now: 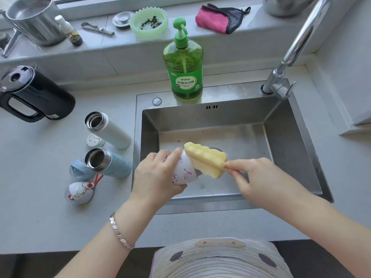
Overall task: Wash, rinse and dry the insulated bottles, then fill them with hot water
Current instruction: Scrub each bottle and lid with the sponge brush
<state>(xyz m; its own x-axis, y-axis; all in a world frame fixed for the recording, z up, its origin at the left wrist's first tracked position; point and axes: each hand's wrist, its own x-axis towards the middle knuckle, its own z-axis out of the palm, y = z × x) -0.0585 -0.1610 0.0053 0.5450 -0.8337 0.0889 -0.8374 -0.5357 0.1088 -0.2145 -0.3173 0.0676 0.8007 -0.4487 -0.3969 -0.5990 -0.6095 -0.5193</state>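
Over the steel sink (297, 149) my left hand (156, 175) grips a small white insulated bottle (184, 171) with cartoon prints. My right hand (257, 175) pinches the handle of a yellow sponge brush (204, 159), whose foam head lies against the bottle's upper end. On the counter to the left stand two open bottles, one white (112, 131) and one light blue (112, 165). Their lids lie beside them: a white lid (94, 140), a blue lid (79, 169) and a white lid with a red strap (79, 192).
A green dish soap pump bottle (185, 71) stands on the sink's back rim. The chrome tap (297, 45) rises at back right. A black electric kettle (34, 95) sits at far left. The windowsill holds a steel pot (34, 19), a green basket (148, 22) and a pink cloth (216, 18).
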